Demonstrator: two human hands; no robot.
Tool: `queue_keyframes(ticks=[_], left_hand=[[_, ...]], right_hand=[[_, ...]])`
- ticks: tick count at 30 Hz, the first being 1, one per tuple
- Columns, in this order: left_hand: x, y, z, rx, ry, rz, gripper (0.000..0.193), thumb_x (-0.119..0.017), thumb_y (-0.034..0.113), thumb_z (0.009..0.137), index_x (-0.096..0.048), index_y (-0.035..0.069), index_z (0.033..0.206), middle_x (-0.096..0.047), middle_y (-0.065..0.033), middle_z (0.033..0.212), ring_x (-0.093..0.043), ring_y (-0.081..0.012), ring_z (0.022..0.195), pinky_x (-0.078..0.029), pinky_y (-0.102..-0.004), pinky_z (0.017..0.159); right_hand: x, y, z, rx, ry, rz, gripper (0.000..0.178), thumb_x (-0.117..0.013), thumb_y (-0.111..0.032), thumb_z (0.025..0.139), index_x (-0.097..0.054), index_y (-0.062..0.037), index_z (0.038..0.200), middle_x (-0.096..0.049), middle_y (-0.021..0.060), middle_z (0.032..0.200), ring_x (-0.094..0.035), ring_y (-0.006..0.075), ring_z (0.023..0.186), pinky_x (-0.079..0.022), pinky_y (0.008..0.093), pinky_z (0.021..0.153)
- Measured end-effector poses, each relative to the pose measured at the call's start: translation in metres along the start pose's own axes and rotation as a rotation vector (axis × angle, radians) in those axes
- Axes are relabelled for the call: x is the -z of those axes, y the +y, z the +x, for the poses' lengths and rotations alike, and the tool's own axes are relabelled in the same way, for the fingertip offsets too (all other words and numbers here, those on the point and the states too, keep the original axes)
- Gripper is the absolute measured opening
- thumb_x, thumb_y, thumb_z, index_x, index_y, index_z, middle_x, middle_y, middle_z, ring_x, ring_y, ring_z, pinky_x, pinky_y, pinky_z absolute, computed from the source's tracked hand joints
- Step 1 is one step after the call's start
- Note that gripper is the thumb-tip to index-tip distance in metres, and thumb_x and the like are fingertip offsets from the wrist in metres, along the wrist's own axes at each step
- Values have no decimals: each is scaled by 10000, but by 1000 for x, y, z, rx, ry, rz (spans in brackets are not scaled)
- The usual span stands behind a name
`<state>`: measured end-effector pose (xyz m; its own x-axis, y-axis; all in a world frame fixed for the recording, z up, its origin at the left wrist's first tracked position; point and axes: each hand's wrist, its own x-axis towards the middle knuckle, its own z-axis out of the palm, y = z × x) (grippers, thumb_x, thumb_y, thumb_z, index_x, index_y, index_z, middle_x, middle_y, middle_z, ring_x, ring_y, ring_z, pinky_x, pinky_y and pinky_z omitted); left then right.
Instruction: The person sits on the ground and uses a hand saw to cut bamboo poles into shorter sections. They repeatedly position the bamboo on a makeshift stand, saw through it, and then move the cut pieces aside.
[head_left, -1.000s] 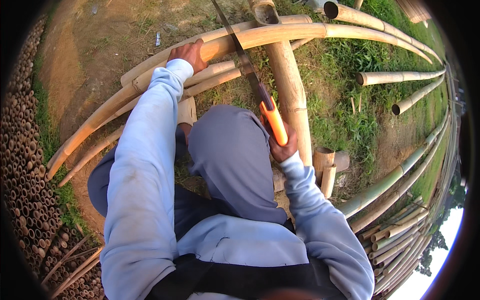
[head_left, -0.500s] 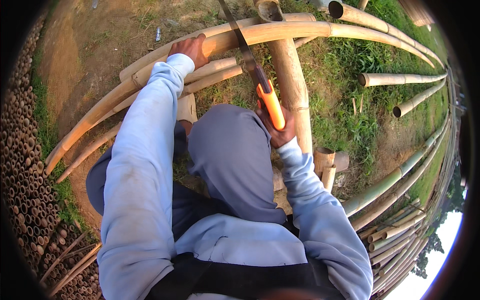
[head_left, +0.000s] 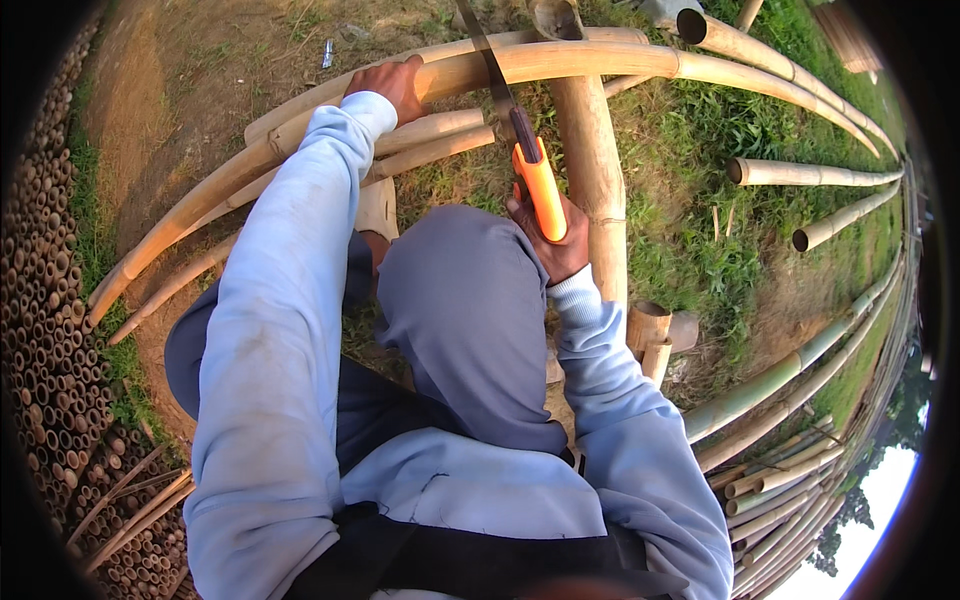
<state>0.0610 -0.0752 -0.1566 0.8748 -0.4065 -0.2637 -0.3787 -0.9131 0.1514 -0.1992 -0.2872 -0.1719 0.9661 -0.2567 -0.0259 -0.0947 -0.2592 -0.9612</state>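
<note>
A long bamboo pole [head_left: 560, 62] lies crosswise in front of me, over a thick bamboo post [head_left: 592, 150]. My left hand [head_left: 392, 88] is wrapped round the pole, left of a hand saw [head_left: 497, 85]. The saw's dark blade crosses the pole, and its orange handle [head_left: 541, 195] sits in my right hand [head_left: 566, 235], near my raised knee. The far end of the blade runs out at the top of the view. How deep the blade sits in the bamboo I cannot tell.
Shorter bamboo pieces [head_left: 440, 150] lie under the pole at left. Stacked cut bamboo ends [head_left: 45, 330] fill the far left. More poles [head_left: 810, 172] lie on the grass at right. Short bamboo stubs [head_left: 648, 325] stand beside my right forearm.
My right hand has drawn slightly up and the saw shifted with it across the pole. My left hand keeps its hold on the pole. The whole view has moved a little.
</note>
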Motion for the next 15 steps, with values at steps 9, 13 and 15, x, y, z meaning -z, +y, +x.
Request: queue_keyframes(ticks=[9,13,15], left_hand=[[-5,5,5,29,-61,-28,701,-772,364,757,-545,126,1376,-708,-205,1162,-666,-403,1116,-532,-526,959],[-2,3,2,14,-29,-13,709,-772,359,766,-537,134,1396,-705,-209,1181,-663,-407,1121,-520,-513,988],[1,-1,-1,29,-8,-17,720,-773,356,767,-531,136,1409,-702,-212,1193,-662,-410,1123,-514,-504,1003]], right_hand=[[35,-41,-110,-39,40,-111,176,-703,-53,921,-686,41,1069,-610,64,693,-585,138,604,-482,300,580],[-3,-17,26,78,11,17,178,-726,-135,935,-664,33,935,-603,72,671,-538,123,606,-463,322,583],[-4,-7,34,-9,-41,36,162,-733,-114,926,-657,29,936,-606,66,687,-537,114,631,-464,315,597]])
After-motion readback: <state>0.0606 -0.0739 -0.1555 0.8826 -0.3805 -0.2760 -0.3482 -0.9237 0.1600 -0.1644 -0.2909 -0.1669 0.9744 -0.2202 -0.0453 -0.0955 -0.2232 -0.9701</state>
